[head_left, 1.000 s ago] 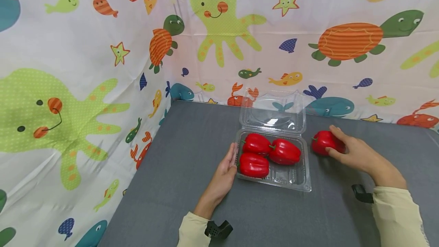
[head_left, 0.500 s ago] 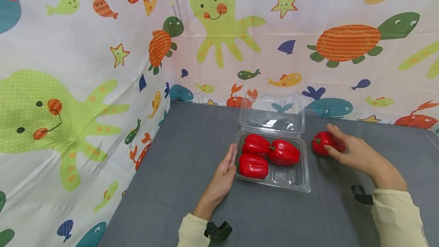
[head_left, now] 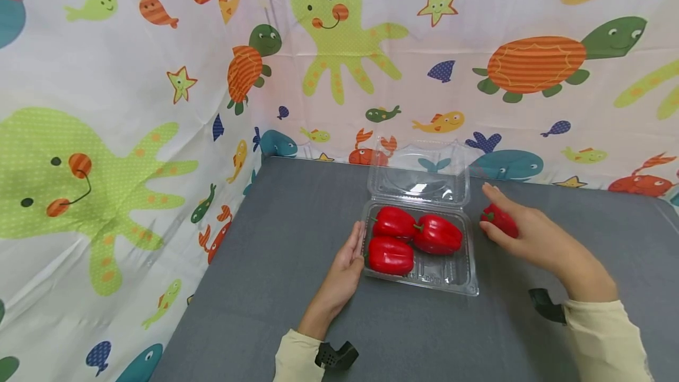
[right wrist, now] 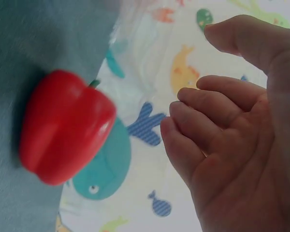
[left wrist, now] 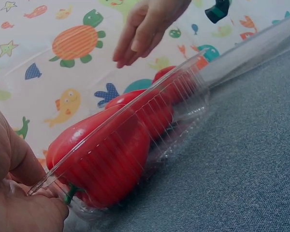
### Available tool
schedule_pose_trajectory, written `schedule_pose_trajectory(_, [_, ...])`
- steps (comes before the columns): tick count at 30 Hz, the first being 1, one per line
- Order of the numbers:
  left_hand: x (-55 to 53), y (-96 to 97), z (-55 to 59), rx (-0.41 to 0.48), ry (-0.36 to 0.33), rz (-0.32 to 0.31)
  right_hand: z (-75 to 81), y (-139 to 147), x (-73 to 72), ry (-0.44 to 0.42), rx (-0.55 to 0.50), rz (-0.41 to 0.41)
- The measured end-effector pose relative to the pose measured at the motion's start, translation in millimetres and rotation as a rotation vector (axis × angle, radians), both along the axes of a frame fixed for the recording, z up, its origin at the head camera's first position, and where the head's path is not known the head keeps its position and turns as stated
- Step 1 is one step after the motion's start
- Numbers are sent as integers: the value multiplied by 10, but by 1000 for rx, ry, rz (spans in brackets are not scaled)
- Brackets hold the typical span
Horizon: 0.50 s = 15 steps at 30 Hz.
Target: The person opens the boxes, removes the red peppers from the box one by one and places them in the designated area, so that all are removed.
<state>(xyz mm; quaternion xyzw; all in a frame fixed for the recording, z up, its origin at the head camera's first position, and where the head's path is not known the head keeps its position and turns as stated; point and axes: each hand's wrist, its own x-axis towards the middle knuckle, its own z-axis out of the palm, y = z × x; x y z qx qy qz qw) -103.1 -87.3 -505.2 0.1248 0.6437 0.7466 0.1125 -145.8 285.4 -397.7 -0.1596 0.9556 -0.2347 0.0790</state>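
A clear plastic clamshell container (head_left: 448, 279) lies with its lid (head_left: 419, 184) raised at the back. Inside are three red bell peppers, one at the back left (head_left: 394, 221), one at the front left (head_left: 391, 255) and one at the right (head_left: 438, 234). My left hand (head_left: 339, 279) holds the container's left side, its rim between thumb and fingers (left wrist: 26, 208). Right of the container, another red bell pepper (right wrist: 65, 126) rests on the table. Over it, partly hiding it in the head view, hovers my right hand (head_left: 541, 240), fingers extended and apart from the pepper in the right wrist view.
The grey tabletop (head_left: 265, 287) extends around the container. A white cloth printed with sea animals (head_left: 398, 75) hangs behind and along the left side. The lid stands close to this cloth. Black straps show at both wrists.
My right hand has let go of the right-hand bell pepper, which stays on the table. It has risen and shifted left. My left hand keeps its place at the container.
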Motion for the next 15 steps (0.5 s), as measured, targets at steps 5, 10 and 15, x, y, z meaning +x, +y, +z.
schedule_pose_trajectory(5, [-4,2,-2,3,0,1,24,-147,60,62,-20,46])
schedule_pose_trajectory(10, [-4,0,1,5,7,-3,-16,-274,82,70,-18,78])
schedule_pose_trajectory(15, [-10,-1,-17,12,16,-9,-114,-380,78,84,-28,115])
